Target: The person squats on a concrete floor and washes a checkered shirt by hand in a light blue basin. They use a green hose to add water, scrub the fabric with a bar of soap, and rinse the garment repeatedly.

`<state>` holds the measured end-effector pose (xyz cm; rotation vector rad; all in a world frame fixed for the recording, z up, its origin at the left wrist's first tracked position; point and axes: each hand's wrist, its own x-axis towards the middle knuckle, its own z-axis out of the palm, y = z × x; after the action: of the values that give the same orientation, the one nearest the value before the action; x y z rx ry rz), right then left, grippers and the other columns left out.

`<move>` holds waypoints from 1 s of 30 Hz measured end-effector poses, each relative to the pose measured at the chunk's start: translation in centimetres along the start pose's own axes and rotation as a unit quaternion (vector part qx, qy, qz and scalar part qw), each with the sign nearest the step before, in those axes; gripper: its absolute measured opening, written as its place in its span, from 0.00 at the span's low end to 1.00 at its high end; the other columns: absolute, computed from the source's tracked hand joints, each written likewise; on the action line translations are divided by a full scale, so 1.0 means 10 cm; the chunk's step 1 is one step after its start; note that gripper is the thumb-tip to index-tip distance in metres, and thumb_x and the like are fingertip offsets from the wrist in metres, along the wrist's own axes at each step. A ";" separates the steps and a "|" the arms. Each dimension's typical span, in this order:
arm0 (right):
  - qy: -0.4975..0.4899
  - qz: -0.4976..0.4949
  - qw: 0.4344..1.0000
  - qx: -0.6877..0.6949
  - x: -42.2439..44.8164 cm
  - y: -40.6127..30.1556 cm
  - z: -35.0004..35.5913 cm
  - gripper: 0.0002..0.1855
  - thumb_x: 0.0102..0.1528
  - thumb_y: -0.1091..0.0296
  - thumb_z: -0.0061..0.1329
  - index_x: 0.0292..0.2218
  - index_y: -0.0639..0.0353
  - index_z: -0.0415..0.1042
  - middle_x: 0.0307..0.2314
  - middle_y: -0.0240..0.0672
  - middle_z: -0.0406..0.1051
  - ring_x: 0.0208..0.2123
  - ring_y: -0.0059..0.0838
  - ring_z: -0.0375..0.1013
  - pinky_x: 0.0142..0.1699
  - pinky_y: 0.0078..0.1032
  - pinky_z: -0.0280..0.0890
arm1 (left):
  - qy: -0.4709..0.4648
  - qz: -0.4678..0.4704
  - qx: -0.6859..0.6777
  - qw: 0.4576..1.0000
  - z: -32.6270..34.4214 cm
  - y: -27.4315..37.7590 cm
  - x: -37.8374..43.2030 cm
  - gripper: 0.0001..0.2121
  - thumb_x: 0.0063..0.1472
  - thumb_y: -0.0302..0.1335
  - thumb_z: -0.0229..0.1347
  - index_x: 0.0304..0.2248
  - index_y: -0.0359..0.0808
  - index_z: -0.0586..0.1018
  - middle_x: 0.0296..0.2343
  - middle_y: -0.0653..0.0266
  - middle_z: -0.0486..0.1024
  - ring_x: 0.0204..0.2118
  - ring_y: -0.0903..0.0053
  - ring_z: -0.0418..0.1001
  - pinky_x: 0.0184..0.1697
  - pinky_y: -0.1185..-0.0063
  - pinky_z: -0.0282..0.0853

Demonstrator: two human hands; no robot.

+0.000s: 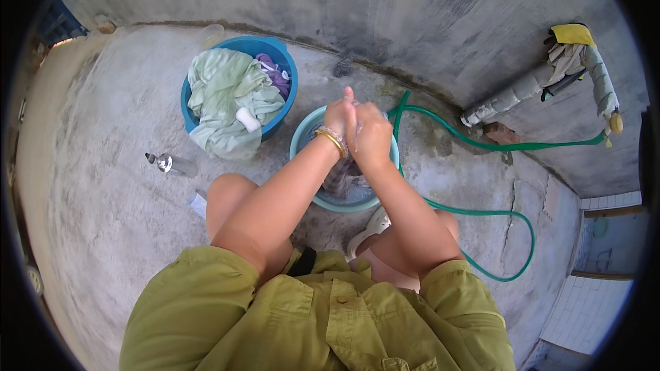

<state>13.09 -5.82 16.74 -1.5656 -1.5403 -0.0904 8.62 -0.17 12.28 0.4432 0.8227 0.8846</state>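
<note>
Above a light-green plastic basin (356,208), my left hand (336,116) and my right hand (373,129) are pressed together, palm to palm. Soap suds cling to the fingers of my right hand. Whether anything sits between the palms is hidden. A gold bangle (331,139) and a clear beaded bracelet circle my left wrist. Under my hands, dark wet cloth (341,180) lies in the basin's water. To the left stands a blue plastic tub (284,56) heaped with pale green fabric (221,82) and purple fabric (275,78). A white bar of soap (248,119) rests on the green fabric.
A green hose (484,211) curves over the concrete floor right of the basin, up to a tap (615,122) on a wrapped pipe. Gloves (571,44) hang on that pipe. A clear bottle (175,164) lies at left, near a scrub brush (198,204). A concrete wall (309,0) rises behind.
</note>
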 end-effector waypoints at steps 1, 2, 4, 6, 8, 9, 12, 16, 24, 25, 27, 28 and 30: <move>0.008 0.061 0.998 -0.033 0.08 0.18 0.09 0.17 0.50 0.61 0.43 0.16 0.63 0.66 0.17 0.47 0.66 0.19 0.46 0.66 0.25 0.36 0.60 | 0.027 0.020 0.006 0.999 0.03 -0.04 -0.03 0.17 0.59 0.37 0.42 0.26 0.30 0.72 0.21 0.65 0.67 0.23 0.80 0.64 0.24 0.79 0.61; 0.021 0.145 0.987 -0.061 0.15 0.35 0.10 0.19 0.51 0.61 0.41 0.15 0.63 0.67 0.15 0.47 0.65 0.18 0.46 0.65 0.25 0.36 0.59 | 0.065 0.030 0.094 0.993 0.04 -0.12 0.03 0.17 0.59 0.37 0.42 0.26 0.29 0.72 0.22 0.63 0.68 0.23 0.80 0.64 0.24 0.80 0.60; 0.031 0.118 0.991 -0.052 0.13 0.33 0.07 0.17 0.51 0.62 0.42 0.16 0.63 0.67 0.17 0.47 0.66 0.19 0.46 0.66 0.24 0.36 0.59 | 0.026 0.028 0.072 0.997 0.11 -0.06 -0.08 0.17 0.58 0.38 0.43 0.26 0.31 0.72 0.22 0.65 0.68 0.22 0.80 0.64 0.25 0.80 0.60; 0.011 0.056 0.998 -0.013 -0.01 0.06 0.02 0.14 0.50 0.65 0.43 0.18 0.64 0.65 0.18 0.45 0.64 0.22 0.44 0.65 0.26 0.32 0.59 | -0.022 0.002 0.038 0.999 -0.02 0.07 -0.06 0.18 0.59 0.39 0.43 0.25 0.30 0.73 0.22 0.65 0.68 0.21 0.80 0.63 0.24 0.80 0.60; -0.010 -0.019 1.000 -0.005 -0.08 0.00 0.03 0.13 0.50 0.65 0.43 0.18 0.63 0.65 0.18 0.45 0.64 0.21 0.45 0.66 0.26 0.33 0.60 | -0.043 0.018 0.084 0.995 -0.20 -0.01 0.20 0.19 0.57 0.41 0.44 0.26 0.30 0.72 0.20 0.66 0.68 0.22 0.81 0.64 0.25 0.82 0.61; -0.003 -0.001 1.000 -0.030 -0.09 0.04 0.03 0.13 0.50 0.65 0.43 0.18 0.63 0.65 0.17 0.45 0.64 0.21 0.45 0.66 0.26 0.34 0.60 | -0.024 0.017 0.078 0.996 -0.09 -0.03 0.14 0.19 0.58 0.41 0.44 0.25 0.30 0.72 0.20 0.67 0.68 0.21 0.82 0.63 0.24 0.82 0.60; -0.008 0.158 0.984 -0.084 0.14 0.43 -0.02 0.15 0.50 0.61 0.44 0.20 0.64 0.66 0.16 0.44 0.66 0.19 0.40 0.67 0.25 0.33 0.60 | 0.025 0.058 0.145 0.987 0.17 -0.08 -0.06 0.19 0.59 0.38 0.43 0.22 0.28 0.71 0.18 0.70 0.65 0.21 0.86 0.58 0.22 0.83 0.55; -0.035 0.176 0.960 0.217 0.15 0.54 -0.20 0.20 0.41 0.52 0.54 0.21 0.63 0.68 0.22 0.43 0.69 0.26 0.41 0.68 0.31 0.29 0.62 | -0.073 0.108 0.237 0.963 0.15 0.12 -0.16 0.18 0.59 0.40 0.41 0.25 0.32 0.71 0.21 0.69 0.67 0.24 0.87 0.61 0.26 0.84 0.59; -0.251 0.094 0.961 0.070 0.10 0.62 -0.53 0.11 0.39 0.65 0.55 0.21 0.64 0.71 0.19 0.38 0.70 0.22 0.33 0.69 0.27 0.25 0.61 | -0.157 0.267 0.427 0.849 -0.01 0.19 -0.11 0.20 0.60 0.43 0.38 0.22 0.34 0.68 0.18 0.74 0.61 0.23 0.87 0.56 0.27 0.85 0.55; -0.243 0.147 0.947 0.150 0.08 0.60 -0.53 0.10 0.40 0.67 0.53 0.21 0.64 0.71 0.19 0.36 0.70 0.21 0.28 0.68 0.26 0.23 0.60 | -0.166 0.287 0.403 0.853 -0.04 0.17 -0.08 0.19 0.60 0.43 0.39 0.23 0.34 0.68 0.18 0.74 0.61 0.23 0.87 0.56 0.27 0.85 0.55; -0.220 0.248 0.893 0.305 0.06 0.58 -0.56 0.07 0.43 0.71 0.51 0.21 0.65 0.70 0.18 0.31 0.70 0.20 0.20 0.67 0.24 0.20 0.59 | -0.185 0.326 0.352 0.858 -0.13 0.08 0.02 0.18 0.59 0.43 0.40 0.26 0.33 0.67 0.19 0.74 0.61 0.23 0.87 0.55 0.28 0.85 0.55; -0.190 0.248 0.867 0.387 0.05 0.57 -0.55 0.04 0.45 0.75 0.47 0.23 0.67 0.69 0.20 0.28 0.69 0.21 0.13 0.65 0.25 0.16 0.59 | -0.187 0.263 0.411 0.853 -0.22 0.13 0.01 0.14 0.55 0.38 0.49 0.29 0.33 0.69 0.24 0.67 0.69 0.26 0.81 0.64 0.33 0.82 0.61; -0.102 0.279 0.825 0.481 0.09 0.53 -0.62 0.03 0.44 0.76 0.46 0.25 0.67 0.69 0.21 0.30 0.69 0.21 0.15 0.66 0.26 0.16 0.60 | -0.217 0.200 0.474 0.830 -0.32 0.09 0.00 0.17 0.51 0.39 0.53 0.33 0.32 0.70 0.27 0.64 0.70 0.28 0.81 0.66 0.35 0.82 0.62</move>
<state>20.90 -7.98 18.16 -1.1056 -0.9217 1.0576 5.64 0.42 10.87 1.6853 0.7036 0.6468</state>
